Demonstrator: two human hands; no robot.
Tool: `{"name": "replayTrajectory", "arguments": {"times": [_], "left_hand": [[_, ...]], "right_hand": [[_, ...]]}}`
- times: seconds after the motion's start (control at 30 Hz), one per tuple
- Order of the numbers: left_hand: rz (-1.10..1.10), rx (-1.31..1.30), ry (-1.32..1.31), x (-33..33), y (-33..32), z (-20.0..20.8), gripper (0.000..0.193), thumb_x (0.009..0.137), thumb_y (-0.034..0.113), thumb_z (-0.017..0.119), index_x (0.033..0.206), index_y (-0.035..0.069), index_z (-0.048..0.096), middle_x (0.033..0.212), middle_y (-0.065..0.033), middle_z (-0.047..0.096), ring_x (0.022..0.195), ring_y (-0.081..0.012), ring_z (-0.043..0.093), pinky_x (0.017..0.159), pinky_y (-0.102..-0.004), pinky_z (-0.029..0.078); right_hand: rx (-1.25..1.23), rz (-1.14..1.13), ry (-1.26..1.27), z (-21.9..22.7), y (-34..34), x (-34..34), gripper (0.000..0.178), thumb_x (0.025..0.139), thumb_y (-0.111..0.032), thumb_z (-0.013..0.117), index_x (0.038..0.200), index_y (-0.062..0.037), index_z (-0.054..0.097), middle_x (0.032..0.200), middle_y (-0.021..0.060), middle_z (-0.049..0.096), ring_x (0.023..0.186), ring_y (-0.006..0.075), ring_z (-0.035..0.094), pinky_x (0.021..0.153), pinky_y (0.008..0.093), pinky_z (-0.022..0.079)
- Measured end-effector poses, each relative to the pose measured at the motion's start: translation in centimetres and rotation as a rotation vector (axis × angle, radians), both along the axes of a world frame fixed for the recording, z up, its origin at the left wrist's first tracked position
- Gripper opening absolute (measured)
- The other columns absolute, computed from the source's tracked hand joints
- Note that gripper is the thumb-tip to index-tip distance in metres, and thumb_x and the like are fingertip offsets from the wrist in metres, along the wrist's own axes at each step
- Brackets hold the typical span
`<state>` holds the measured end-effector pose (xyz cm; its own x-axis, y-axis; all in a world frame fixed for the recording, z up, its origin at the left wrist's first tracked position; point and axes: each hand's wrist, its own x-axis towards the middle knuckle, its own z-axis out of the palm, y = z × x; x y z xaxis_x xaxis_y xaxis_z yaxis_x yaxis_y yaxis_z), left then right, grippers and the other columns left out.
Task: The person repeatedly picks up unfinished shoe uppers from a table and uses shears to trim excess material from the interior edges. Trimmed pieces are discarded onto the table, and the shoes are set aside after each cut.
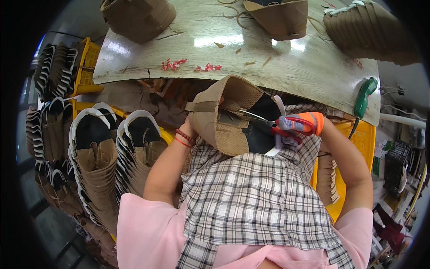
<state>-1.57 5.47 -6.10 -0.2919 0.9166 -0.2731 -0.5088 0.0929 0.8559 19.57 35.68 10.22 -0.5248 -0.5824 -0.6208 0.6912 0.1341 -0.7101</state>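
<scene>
A tan and black shoe upper (205, 124) is held over my lap, its hollow inside facing me. My left hand (190, 128), with red bracelets at its wrist, grips the upper's left side; most of its fingers are hidden behind the material, though a fingertip shows inside. In my right hand (295, 127), which wears a grey and orange glove, is a pair of red-handled scissors (257, 117). Their blades point left into the upper's opening, near the line between tan mesh and black lining. Whether the blades touch the material, I cannot tell.
On the wood-patterned table (165, 51) ahead lie stacked tan uppers (139, 20), another upper (280, 20), red scraps (174, 64) and thin trimmings. A green handheld tool (365, 96) rests at its right edge. Nested uppers (96, 168) fill the left side; a yellow crate (362, 139) stands right.
</scene>
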Motion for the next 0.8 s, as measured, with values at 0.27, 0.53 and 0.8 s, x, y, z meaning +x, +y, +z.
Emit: {"name": "replayTrajectory", "arguments": {"times": [0.27,0.53,0.8], "left_hand": [[0.267,-0.044,-0.134,0.8,1.4,3.8,0.037,0.095,0.013,0.069,0.128,0.001,0.056,0.112,-0.0082,0.066,0.094,-0.0193,0.067,0.079,-0.0369,0.062],[0.282,0.076,0.154,1.6,0.8,9.8,0.033,0.098,0.018,0.061,0.126,0.0,0.062,0.114,-0.009,0.067,0.1,-0.0186,0.064,0.092,-0.0321,0.052],[0.2,0.438,1.643,0.7,4.2,27.5,0.029,0.086,0.018,0.063,0.111,0.004,0.071,0.109,-0.0112,0.073,0.106,-0.0215,0.069,0.115,-0.0504,0.033]], "right_hand": [[0.301,0.149,0.069,0.4,0.1,-2.8,0.075,0.095,-0.071,0.042,0.095,-0.0033,0.075,0.068,0.0043,0.063,0.06,0.0131,0.059,0.054,0.0266,0.047],[0.578,0.16,0.366,0.3,-0.5,2.1,0.056,0.092,-0.057,0.059,0.09,-0.002,0.069,0.069,0.0153,0.065,0.069,0.0274,0.065,0.067,0.0398,0.05],[0.282,-0.418,0.435,-3.1,-0.8,9.4,0.075,0.094,-0.071,0.046,0.09,-0.0006,0.07,0.057,0.0006,0.052,0.052,0.0116,0.048,0.049,0.0289,0.037]]}}
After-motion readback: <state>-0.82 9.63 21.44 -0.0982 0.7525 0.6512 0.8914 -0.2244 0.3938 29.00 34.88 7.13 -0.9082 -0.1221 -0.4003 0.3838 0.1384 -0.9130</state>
